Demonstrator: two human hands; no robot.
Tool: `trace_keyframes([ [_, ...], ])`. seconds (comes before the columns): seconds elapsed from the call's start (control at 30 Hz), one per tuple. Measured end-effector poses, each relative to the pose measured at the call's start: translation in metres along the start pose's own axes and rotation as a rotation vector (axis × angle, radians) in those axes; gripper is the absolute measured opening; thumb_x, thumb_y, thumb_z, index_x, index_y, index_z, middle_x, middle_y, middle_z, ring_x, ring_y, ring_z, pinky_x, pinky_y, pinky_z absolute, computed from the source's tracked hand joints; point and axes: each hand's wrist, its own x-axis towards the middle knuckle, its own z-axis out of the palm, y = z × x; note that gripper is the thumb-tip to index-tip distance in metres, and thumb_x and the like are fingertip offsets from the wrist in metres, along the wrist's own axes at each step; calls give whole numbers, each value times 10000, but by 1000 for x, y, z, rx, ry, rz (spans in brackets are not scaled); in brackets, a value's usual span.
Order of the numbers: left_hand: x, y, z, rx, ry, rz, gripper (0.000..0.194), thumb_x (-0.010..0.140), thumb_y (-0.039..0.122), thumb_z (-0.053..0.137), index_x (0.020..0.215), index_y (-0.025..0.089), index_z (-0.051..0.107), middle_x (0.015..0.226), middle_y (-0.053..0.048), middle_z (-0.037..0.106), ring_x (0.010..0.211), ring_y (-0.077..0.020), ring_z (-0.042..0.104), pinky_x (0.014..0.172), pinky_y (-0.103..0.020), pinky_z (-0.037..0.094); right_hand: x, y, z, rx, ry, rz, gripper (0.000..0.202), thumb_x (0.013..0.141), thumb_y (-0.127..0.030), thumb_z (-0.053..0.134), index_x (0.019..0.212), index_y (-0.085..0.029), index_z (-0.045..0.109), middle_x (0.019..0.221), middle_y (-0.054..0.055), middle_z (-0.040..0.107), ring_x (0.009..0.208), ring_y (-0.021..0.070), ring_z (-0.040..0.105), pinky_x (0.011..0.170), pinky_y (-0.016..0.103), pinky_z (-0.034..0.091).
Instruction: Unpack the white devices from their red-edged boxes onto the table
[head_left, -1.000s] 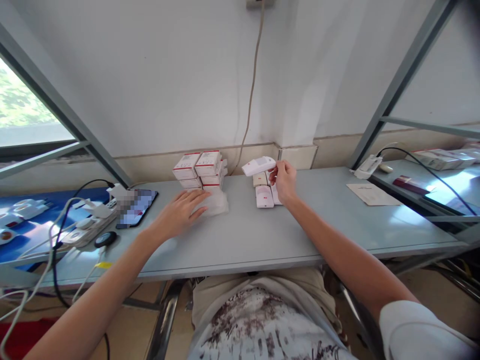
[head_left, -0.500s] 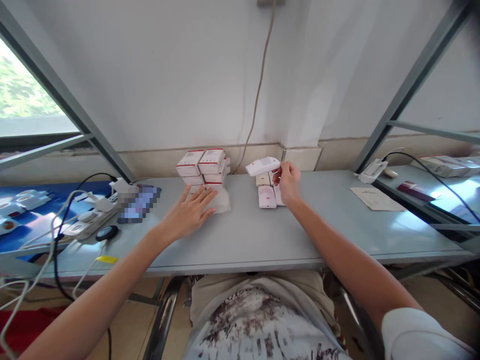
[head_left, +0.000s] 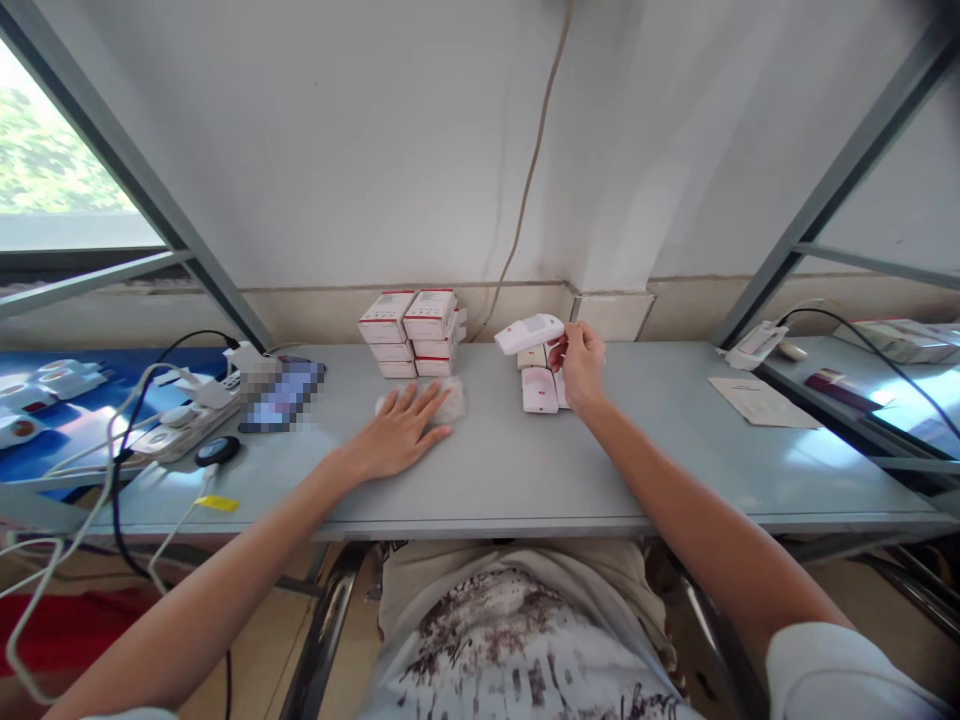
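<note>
Fingers (head_left: 576,333) of the right hand (head_left: 583,365) are pinched narrow on one end of a white plastic unit (head_left: 531,332), which bears a small red mark and a pale grey panel. The unit is held tilted above the back of the grey workbench (head_left: 510,475), its free end pointing left. Just below it sits a close cluster of small cases: a white case with a red mark (head_left: 539,390) in front, a cream case (head_left: 532,357) behind, others partly covered by the hand.

The left hand (head_left: 399,437) lies palm down with its fingers spread wide over a crumpled clear plastic bag (head_left: 452,402); how firmly it presses cannot be told. Just behind the bag, red-edged white cartons (head_left: 386,318) are stacked against the wall side.

Farther left are a smartphone (head_left: 285,400) with a blurred screen, a white power strip (head_left: 176,430) with plugs in it, and a round black puck (head_left: 217,451) near a yellow cable tag (head_left: 217,503). Well to the right, a paper sheet (head_left: 761,402) lies flat beside a white adapter (head_left: 754,346).
</note>
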Motion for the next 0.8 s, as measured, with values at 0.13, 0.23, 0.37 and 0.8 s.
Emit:
trace_keyframes([
  [0.13, 0, -1, 6, -29, -41, -15, 688, 1147, 690, 272, 1776, 410, 281, 1860, -52, 235, 1719, -460, 170, 1317, -745, 208, -1, 1, 1, 19, -8, 4, 342, 985, -402, 644, 716, -243, 505, 699, -30, 615, 477, 74, 508, 381, 216, 359],
  [0.23, 2, 2, 3, -31, -64, -38, 653, 1138, 705, 293, 1754, 489, 277, 1862, -17, 221, 1711, -492, 166, 1283, -812, 192, -1, 0, 2, 30, -4, 1, 345, 987, -396, 655, 717, -242, 507, 702, -29, 613, 474, 74, 502, 377, 221, 356],
  [0.37, 4, 6, -3, -23, -74, -29, 617, 1136, 696, 330, 1729, 524, 312, 1858, -20, 227, 1692, -527, 203, 1236, -870, 209, -1, -1, 1, 23, -2, 12, 371, 986, -445, 670, 728, -249, 490, 713, -26, 629, 479, 80, 513, 378, 225, 363],
  [0.8, 21, 19, -48, -116, -3, 68, 828, 1088, 763, 442, 1770, 306, 337, 1801, -129, 383, 1693, -400, 298, 1344, -633, 277, -5, -5, 5, 7, -42, 4, 406, 1006, -489, 642, 724, -255, 467, 656, -43, 574, 450, 83, 531, 369, 220, 352],
])
